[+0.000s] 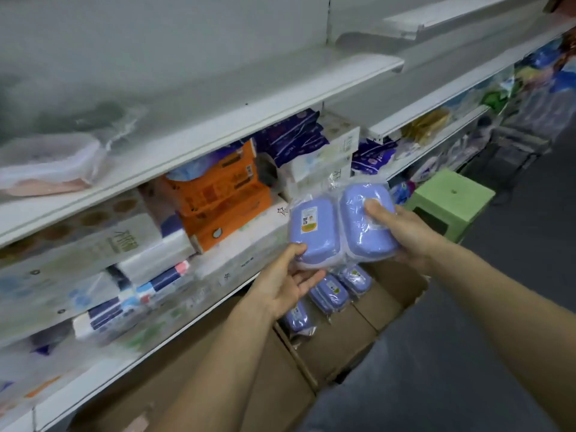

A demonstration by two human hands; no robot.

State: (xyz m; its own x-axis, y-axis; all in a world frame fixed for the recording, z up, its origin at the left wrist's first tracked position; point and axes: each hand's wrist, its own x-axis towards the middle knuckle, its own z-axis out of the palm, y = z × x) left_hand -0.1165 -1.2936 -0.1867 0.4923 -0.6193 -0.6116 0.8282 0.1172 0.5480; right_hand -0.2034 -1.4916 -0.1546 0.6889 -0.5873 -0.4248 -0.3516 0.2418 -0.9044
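Two plastic-wrapped boxes are held side by side, touching, in front of the shelf (124, 366). The left purple box (311, 232) is gripped at its lower edge by the left hand (286, 282), thumb on top, fingers beneath, and the right purple box (355, 235) is gripped by the right hand (405, 232), thumb pressed on its lid. Spare purple boxes (328, 294) are seen in the cardboard box (396, 291) below, orange packs (218, 194) on the shelf, and a green stool (452, 198) to the right.

White shelving (237, 120) lines a grey floor (514, 291) beside a green stool (452, 194).
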